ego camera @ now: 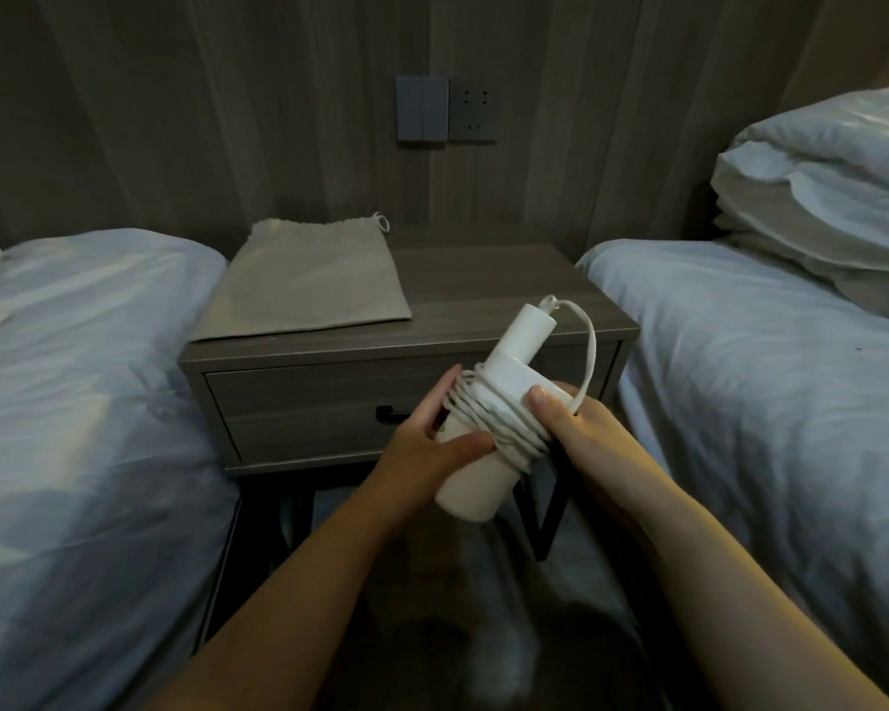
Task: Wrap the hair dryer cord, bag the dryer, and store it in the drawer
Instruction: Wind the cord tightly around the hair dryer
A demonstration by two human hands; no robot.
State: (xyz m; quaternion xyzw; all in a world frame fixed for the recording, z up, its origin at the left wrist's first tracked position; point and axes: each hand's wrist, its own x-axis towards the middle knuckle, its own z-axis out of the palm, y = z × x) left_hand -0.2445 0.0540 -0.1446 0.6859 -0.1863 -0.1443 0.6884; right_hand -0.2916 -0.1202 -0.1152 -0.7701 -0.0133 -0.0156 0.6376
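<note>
I hold a white hair dryer [504, 374] in front of the nightstand, its handle pointing up and away. Its white cord [504, 428] is coiled several times around the body, and one loop arcs from the handle end down to my right hand. My left hand [427, 449] grips the dryer's barrel from the left, thumb on the coils. My right hand [581, 428] clasps the dryer from the right, thumb on top. A flat grey drawstring bag [304, 279] lies on the nightstand top, at its left. The drawer [299, 407] below is shut; my left hand partly hides its dark handle [388, 414].
The wooden nightstand [509, 279] stands between two beds with white bedding, the left bed [88, 382] and the right bed [771, 382]. Pillows [832, 197] are stacked at the right bed's head. A switch and socket [445, 109] sit on the panelled wall behind.
</note>
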